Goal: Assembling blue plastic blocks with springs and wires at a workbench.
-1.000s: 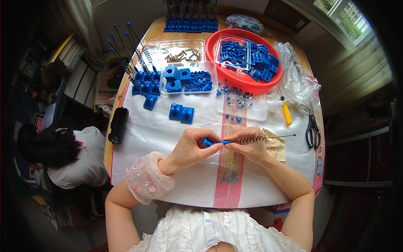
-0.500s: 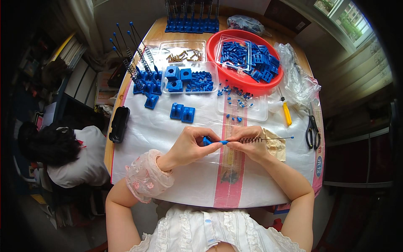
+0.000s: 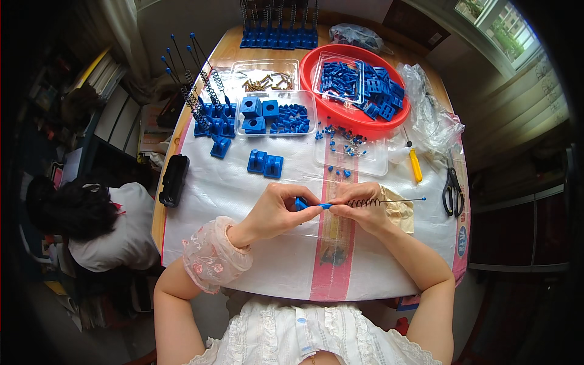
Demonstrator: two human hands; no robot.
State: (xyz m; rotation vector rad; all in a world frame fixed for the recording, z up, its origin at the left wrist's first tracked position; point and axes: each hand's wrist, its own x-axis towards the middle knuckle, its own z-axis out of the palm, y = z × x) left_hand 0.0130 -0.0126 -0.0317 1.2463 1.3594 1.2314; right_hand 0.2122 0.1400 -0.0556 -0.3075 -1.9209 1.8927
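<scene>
My left hand is closed on a blue plastic part, mostly covered by the fingers. Fingertip to fingertip with it, my right hand pinches a black coil spring near its blue end piece. From the coil a thin straight rod runs out to the right and ends in a small blue tip. The blue end piece meets the part in my left hand; how they join is hidden. Two blue bracket-like blocks lie beyond my left hand. Under my right wrist is a beige paper piece.
A red basin of blue parts stands at the back, beside a clear box of blue pieces. Finished-looking spring assemblies rise at left. A yellow-handled screwdriver, scissors and black case lie around. Another person sits at left.
Both hands keep the same pinch, and the spring stays in place. The view has shifted very slightly; nothing else visibly differs.
</scene>
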